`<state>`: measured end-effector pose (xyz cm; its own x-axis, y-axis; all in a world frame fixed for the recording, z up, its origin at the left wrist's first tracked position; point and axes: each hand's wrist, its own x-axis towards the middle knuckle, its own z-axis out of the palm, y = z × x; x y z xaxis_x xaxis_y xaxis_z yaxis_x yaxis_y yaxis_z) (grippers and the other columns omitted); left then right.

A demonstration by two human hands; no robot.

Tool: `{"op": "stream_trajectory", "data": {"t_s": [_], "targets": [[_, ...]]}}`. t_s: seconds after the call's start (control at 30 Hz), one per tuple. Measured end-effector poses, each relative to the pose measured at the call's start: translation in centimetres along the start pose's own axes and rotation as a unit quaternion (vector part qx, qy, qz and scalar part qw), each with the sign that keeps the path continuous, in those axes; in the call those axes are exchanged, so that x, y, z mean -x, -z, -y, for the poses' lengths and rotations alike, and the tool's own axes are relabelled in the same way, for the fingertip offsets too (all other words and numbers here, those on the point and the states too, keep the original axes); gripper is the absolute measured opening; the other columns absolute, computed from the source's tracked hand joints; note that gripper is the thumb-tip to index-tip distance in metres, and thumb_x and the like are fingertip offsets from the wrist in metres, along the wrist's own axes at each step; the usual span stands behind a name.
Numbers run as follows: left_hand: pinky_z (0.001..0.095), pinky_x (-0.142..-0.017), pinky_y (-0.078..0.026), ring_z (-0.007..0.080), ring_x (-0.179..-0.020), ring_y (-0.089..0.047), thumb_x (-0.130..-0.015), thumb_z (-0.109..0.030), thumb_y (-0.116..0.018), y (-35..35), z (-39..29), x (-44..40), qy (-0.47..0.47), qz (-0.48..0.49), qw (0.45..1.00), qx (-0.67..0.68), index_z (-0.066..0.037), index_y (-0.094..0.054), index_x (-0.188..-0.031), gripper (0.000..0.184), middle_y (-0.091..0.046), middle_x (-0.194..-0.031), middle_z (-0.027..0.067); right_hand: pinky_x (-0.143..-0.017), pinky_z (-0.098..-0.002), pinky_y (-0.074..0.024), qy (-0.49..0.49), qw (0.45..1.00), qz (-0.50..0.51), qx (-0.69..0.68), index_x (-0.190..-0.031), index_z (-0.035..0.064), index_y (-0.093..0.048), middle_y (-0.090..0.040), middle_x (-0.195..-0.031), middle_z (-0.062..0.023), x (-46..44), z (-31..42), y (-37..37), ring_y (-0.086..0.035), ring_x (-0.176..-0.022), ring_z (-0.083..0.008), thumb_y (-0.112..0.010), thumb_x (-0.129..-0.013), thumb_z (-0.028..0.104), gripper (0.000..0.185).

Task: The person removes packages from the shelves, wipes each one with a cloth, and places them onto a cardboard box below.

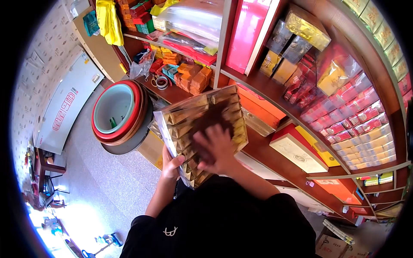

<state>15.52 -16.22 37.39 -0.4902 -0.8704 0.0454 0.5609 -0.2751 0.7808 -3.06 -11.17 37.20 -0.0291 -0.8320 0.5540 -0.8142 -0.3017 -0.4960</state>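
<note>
Black shirt [219, 215], glossy gold box [178, 135], faceted in rows, brown cloth [215, 117]

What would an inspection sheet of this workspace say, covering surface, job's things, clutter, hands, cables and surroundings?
Surface: brown shelf ledge beyond the hands, loaded with boxes.
Job's things: clear-wrapped gold pack, held up at a tilt; dark brown cloth-like piece against its face.
Clutter: tape roll beside orange packets; nested basins near the shelving.
Hands: left hand grips the pack's edge; right hand, slightly blurred, lies spread on the brown piece.
Cables: nothing seen.
Surroundings: white cabinet at left, packaged goods at right, glare lower left.
</note>
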Motion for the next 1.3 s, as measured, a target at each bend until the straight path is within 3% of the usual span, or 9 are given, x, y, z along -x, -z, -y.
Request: {"op": "stream_trajectory", "data": {"t_s": [0.07,0.2,0.4,0.67,0.77,0.87,1.03,1.23,1.3], "targets": [[0.0340,-0.097,-0.044,0.0210,-0.112,-0.054,-0.061,-0.024,-0.077,-0.3,0.5,0.0,-0.011,0.011,0.999,-0.028,0.005,-0.032,-0.137,0.093,-0.052,-0.124,0.0120,-0.105,-0.0655,-0.0164,0.148,0.987,0.062,0.027,-0.144,0.0183,-0.040,-0.037,-0.140,-0.0227,-1.3,3.4,0.7,-0.031,-0.131,-0.0462,-0.048,-0.082,0.066,0.079],[0.0347,-0.101,-0.039,0.0231,-0.115,-0.052,-0.058,-0.021,-0.078,1.4,1.3,0.8,-0.015,0.027,0.997,-0.075,0.006,-0.030,-0.137,0.096,-0.052,-0.124,0.0128,-0.100,-0.0594,-0.0287,0.097,0.994,-0.056,0.015,-0.133,0.0175,-0.051,-0.048,-0.127,-0.0177,-7.8,4.0,2.6,-0.045,-0.118,-0.0398,-0.062,-0.078,0.055,0.067],[0.0351,-0.100,-0.040,0.0240,-0.113,-0.054,-0.056,-0.026,-0.080,1.6,-0.3,1.7,-0.019,-0.007,0.999,-0.047,0.008,-0.032,-0.136,0.099,-0.053,-0.125,0.0152,-0.075,-0.0397,-0.0434,-0.048,0.998,0.001,-0.031,-0.100,0.0064,-0.064,-0.065,-0.091,-0.0087,-10.7,-2.8,3.2,-0.060,-0.082,-0.0297,-0.067,-0.080,0.042,0.041],[0.0349,-0.098,-0.042,0.0239,-0.111,-0.056,-0.055,-0.028,-0.081,2.9,-0.4,1.2,-0.053,-0.037,0.996,-0.060,0.007,-0.037,-0.134,0.097,-0.055,-0.123,0.0137,-0.107,-0.0383,-0.0324,-0.154,0.960,-0.195,-0.127,-0.139,-0.0010,-0.039,-0.044,-0.139,-0.0199,-4.7,-8.9,-2.2,-0.044,-0.128,-0.0322,-0.060,-0.091,0.031,0.062],[0.0360,-0.098,-0.043,0.0248,-0.113,-0.055,-0.057,-0.026,-0.079,3.1,-0.4,0.6,-0.074,-0.077,0.993,-0.042,0.004,-0.037,-0.134,0.093,-0.054,-0.124,0.0134,-0.112,-0.0462,-0.0220,-0.110,0.969,-0.157,-0.156,-0.143,-0.0061,-0.029,-0.025,-0.151,-0.0239,-0.8,-5.8,-5.3,-0.022,-0.141,-0.0397,-0.054,-0.086,0.058,0.089],[0.0376,-0.099,-0.043,0.0270,-0.114,-0.054,-0.061,-0.024,-0.075,4.7,0.7,-0.4,-0.097,-0.119,0.988,-0.004,0.004,-0.036,-0.134,0.088,-0.052,-0.126,0.0150,-0.103,-0.0659,-0.0205,0.019,0.997,0.009,-0.071,-0.144,0.0149,-0.040,-0.022,-0.151,-0.0240,1.9,0.4,-5.2,-0.018,-0.140,-0.0468,-0.057,-0.074,0.071,0.091],[0.0410,-0.100,-0.044,0.0306,-0.115,-0.054,-0.065,-0.027,-0.072,4.7,0.3,-1.2,-0.094,-0.095,0.989,0.055,0.005,-0.031,-0.137,0.089,-0.051,-0.126,0.0183,-0.103,-0.0725,-0.0102,0.133,0.978,0.138,-0.084,-0.143,0.0270,-0.040,-0.025,-0.150,-0.0212,-1.2,4.0,-3.1,-0.018,-0.140,-0.0469,-0.052,-0.076,0.072,0.081],[0.0410,-0.098,-0.045,0.0302,-0.114,-0.055,-0.063,-0.029,-0.072,7.2,0.7,1.3,-0.097,-0.094,0.990,0.049,0.004,-0.032,-0.137,0.090,-0.051,-0.126,0.0174,-0.106,-0.0669,-0.0135,-0.156,0.987,-0.013,0.027,-0.146,0.0205,-0.035,-0.018,-0.155,-0.0174,-7.1,-2.9,-4.4,-0.014,-0.144,-0.0380,-0.057,-0.086,0.052,0.071],[0.0412,-0.097,-0.046,0.0296,-0.113,-0.055,-0.065,-0.031,-0.074,8.4,0.6,2.2,-0.093,-0.108,0.988,0.057,0.003,-0.031,-0.139,0.092,-0.052,-0.126,0.0165,-0.104,-0.0511,-0.0326,-0.256,0.963,0.018,-0.080,-0.143,0.0169,-0.038,-0.044,-0.141,-0.0170,-8.2,-5.8,-4.1,-0.040,-0.130,-0.0365,-0.059,-0.087,0.052,0.069]]}}
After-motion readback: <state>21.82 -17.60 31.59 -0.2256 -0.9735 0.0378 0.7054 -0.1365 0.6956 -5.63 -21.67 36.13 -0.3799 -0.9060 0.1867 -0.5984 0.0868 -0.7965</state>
